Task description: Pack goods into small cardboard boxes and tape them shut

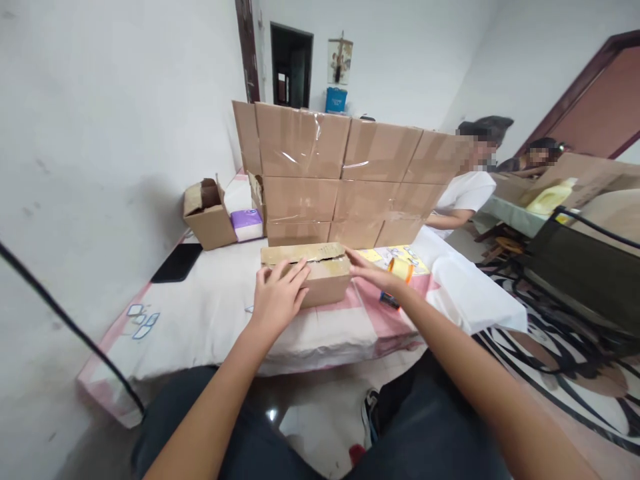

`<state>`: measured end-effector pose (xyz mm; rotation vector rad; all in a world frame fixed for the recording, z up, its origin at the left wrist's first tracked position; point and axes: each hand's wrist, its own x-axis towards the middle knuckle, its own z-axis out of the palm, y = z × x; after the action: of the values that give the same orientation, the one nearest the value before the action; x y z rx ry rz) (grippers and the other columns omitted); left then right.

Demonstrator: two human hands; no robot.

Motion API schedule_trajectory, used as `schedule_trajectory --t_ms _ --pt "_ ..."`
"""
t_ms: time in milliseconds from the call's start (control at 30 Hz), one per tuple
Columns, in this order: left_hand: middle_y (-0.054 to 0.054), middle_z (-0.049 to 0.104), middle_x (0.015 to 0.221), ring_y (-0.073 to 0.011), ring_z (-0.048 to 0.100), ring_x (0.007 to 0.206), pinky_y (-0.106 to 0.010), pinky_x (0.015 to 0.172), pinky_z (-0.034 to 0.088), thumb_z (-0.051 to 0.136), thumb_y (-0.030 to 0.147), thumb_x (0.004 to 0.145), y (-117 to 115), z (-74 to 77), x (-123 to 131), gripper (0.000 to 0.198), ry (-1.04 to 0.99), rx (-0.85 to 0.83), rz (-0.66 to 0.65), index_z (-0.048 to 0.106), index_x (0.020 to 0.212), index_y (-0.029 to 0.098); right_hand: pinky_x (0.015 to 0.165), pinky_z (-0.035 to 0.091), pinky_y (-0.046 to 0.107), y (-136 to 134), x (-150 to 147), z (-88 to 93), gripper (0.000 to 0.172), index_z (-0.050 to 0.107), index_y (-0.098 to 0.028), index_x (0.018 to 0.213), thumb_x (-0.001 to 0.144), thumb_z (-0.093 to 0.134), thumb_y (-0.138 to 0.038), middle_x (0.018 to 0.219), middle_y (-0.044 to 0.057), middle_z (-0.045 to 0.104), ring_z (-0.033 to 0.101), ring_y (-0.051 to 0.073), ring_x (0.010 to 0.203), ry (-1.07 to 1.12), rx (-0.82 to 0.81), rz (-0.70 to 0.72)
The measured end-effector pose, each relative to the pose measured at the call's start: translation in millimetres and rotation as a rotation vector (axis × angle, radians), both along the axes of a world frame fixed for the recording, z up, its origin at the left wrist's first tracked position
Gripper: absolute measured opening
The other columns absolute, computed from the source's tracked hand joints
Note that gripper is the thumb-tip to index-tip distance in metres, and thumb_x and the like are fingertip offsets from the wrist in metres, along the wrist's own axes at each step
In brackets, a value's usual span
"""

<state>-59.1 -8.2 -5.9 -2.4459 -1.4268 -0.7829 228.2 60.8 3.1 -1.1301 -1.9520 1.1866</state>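
A small brown cardboard box (327,283) sits near the front of the cloth-covered table, with a ragged gap showing between its top flaps. My left hand (281,290) lies on the box's top and front left edge, fingers spread over the flap. Against the right end of the box rests my right hand (373,270), its fingers stretched out. Just beyond that hand, partly covered by it, is a tape dispenser (400,269) with an orange rim and a yellowish roll. Neither hand is closed around anything.
Taped cardboard panels (303,143) stand upright behind the box. To the left are an open carton (213,223), a purple tissue pack (247,225) and a black phone-like slab (177,263). A person in a white shirt (473,193) sits behind the panels; a dark chair (590,267) stands right.
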Motion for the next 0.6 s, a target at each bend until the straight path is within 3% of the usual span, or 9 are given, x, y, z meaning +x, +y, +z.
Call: schedule_trajectory --t_ms 100,200,300,467,600 --pt "-0.004 0.058 0.146 -0.0298 0.049 0.136 -0.057 0.109 0.03 0.045 0.028 0.099 2 -2.6 -2 0.039 0.01 0.006 -0.04 0.058 0.137 0.029 0.123 0.026 0.045 -12 -20 -27.4 0.116 0.013 -0.03 0.16 0.071 0.08 -0.061 0.166 0.01 0.02 0.023 0.026 0.153 0.116 0.058 -0.016" --pt "-0.003 0.064 0.138 -0.0272 0.054 0.132 -0.055 0.113 0.026 0.045 0.029 0.1 4 -7.2 -9 0.038 0.006 0.019 -0.068 0.057 0.137 0.032 0.124 0.019 0.046 -6 -28 -33.8 0.134 0.004 -0.029 0.161 0.06 0.089 -0.055 0.167 0.012 0.011 0.017 0.028 0.154 0.1 0.062 0.016" --pt "0.0 0.068 0.133 -0.0276 0.058 0.128 -0.054 0.114 0.027 0.049 0.031 0.099 6 -11.0 -15 0.037 0.008 0.056 -0.087 0.058 0.135 0.035 0.122 0.025 0.045 -3 -23 -29.8 0.136 0.003 -0.028 0.159 0.058 0.091 -0.05 0.165 0.015 0.01 0.024 0.029 0.15 0.096 0.091 0.029" --pt "0.003 0.074 0.121 -0.031 0.06 0.121 -0.056 0.113 0.03 0.058 0.029 0.094 8 -12.0 -18 0.047 0.021 0.19 -0.133 0.054 0.139 0.04 0.102 0.049 0.041 -21 -21 -24.4 0.123 0.021 -0.022 0.146 0.049 0.095 -0.041 0.141 0.016 0.038 0.048 0.028 0.126 0.129 0.241 -0.041" --pt "-0.001 0.077 0.107 -0.0278 0.063 0.092 -0.05 0.104 0.043 0.07 0.023 0.084 0 -19.5 -19 0.065 -0.028 0.472 -0.17 0.051 0.145 0.038 0.095 0.053 0.041 -38 -13 -10.9 0.113 0.028 -0.025 0.138 0.049 0.094 -0.047 0.134 0.013 0.043 0.054 0.026 0.115 0.146 0.307 -0.147"
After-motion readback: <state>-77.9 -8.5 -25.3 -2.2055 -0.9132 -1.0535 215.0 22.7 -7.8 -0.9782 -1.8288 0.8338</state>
